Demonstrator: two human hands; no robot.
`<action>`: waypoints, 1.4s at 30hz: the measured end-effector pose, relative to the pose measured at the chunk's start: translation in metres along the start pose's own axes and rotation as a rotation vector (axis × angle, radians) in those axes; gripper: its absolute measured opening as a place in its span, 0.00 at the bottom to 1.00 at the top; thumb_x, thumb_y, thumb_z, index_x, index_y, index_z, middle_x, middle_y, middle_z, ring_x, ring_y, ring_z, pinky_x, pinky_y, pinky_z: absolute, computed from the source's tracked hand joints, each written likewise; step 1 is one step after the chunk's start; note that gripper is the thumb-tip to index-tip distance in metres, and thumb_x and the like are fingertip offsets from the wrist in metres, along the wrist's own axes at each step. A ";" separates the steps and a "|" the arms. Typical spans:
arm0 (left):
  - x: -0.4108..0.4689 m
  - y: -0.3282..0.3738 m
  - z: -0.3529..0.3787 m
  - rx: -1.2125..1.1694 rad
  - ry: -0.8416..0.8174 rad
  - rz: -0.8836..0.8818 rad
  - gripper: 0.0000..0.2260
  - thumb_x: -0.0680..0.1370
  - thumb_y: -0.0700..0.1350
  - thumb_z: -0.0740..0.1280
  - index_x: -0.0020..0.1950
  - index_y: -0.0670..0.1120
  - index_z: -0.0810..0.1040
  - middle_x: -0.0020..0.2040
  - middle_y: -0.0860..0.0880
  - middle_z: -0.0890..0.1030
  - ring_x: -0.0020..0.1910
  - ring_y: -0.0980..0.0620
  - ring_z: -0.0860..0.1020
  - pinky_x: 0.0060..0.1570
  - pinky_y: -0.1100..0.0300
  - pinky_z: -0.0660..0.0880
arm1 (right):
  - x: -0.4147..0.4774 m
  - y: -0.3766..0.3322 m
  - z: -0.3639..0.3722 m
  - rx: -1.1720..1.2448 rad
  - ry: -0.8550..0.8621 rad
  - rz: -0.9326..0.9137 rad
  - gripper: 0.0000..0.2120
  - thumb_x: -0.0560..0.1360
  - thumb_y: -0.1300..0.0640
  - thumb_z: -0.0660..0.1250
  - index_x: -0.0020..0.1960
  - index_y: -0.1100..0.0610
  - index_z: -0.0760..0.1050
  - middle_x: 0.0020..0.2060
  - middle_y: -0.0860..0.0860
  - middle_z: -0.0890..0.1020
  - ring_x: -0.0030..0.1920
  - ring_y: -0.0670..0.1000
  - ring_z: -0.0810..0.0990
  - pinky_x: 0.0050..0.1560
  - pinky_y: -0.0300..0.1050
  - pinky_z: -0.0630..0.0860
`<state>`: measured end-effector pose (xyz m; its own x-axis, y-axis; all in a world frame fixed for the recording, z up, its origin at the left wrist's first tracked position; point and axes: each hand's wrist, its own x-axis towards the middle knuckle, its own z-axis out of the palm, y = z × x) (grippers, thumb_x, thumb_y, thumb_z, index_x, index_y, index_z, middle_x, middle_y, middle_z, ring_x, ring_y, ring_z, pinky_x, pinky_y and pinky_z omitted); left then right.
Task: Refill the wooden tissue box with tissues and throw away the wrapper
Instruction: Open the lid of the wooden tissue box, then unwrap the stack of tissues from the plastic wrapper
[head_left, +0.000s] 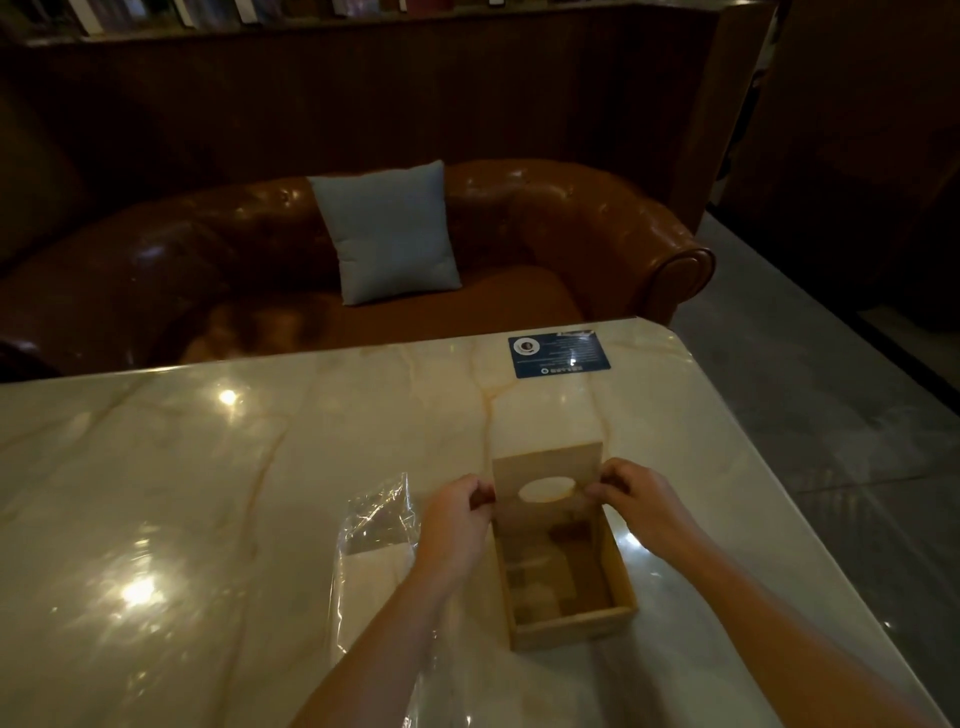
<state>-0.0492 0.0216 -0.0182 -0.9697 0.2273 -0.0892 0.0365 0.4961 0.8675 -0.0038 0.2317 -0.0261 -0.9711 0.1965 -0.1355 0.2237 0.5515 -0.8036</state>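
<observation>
One wooden tissue box and one clear wrapper lie near the counter's near right edge. The left hand and right hand pinch the lid between their fingers, seemingly upright at the box's far end; the wrapper lies just left.

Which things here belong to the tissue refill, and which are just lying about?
Job:
wooden tissue box, open and looking empty
lid with oval hole, gripped by left hand and right hand
clear wrapper, left of the box

Lying about:
blue card
grey cushion
leather sofa
</observation>
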 end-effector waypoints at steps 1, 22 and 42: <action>0.002 0.001 0.000 0.005 -0.006 -0.015 0.05 0.70 0.31 0.69 0.42 0.39 0.80 0.38 0.48 0.80 0.38 0.53 0.76 0.35 0.76 0.69 | 0.001 -0.001 0.001 0.003 0.001 0.006 0.08 0.76 0.58 0.65 0.39 0.48 0.73 0.36 0.47 0.78 0.39 0.45 0.77 0.36 0.33 0.69; -0.038 -0.022 -0.050 0.270 0.085 0.030 0.18 0.75 0.54 0.66 0.63 0.51 0.73 0.63 0.52 0.76 0.62 0.53 0.73 0.59 0.59 0.69 | -0.035 -0.048 0.012 -0.324 0.060 -0.063 0.11 0.76 0.48 0.61 0.55 0.51 0.73 0.47 0.47 0.79 0.44 0.46 0.78 0.44 0.39 0.75; -0.091 -0.113 -0.075 0.578 0.119 -0.079 0.28 0.75 0.58 0.60 0.73 0.53 0.60 0.75 0.51 0.61 0.73 0.53 0.60 0.70 0.59 0.59 | -0.051 -0.057 0.190 -0.686 -0.358 -0.332 0.26 0.79 0.56 0.51 0.74 0.58 0.49 0.75 0.53 0.56 0.74 0.50 0.54 0.72 0.47 0.55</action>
<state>0.0170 -0.1182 -0.0715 -0.9941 0.0923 -0.0577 0.0566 0.8912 0.4501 0.0172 0.0363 -0.0834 -0.9374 -0.2676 -0.2229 -0.1891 0.9285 -0.3197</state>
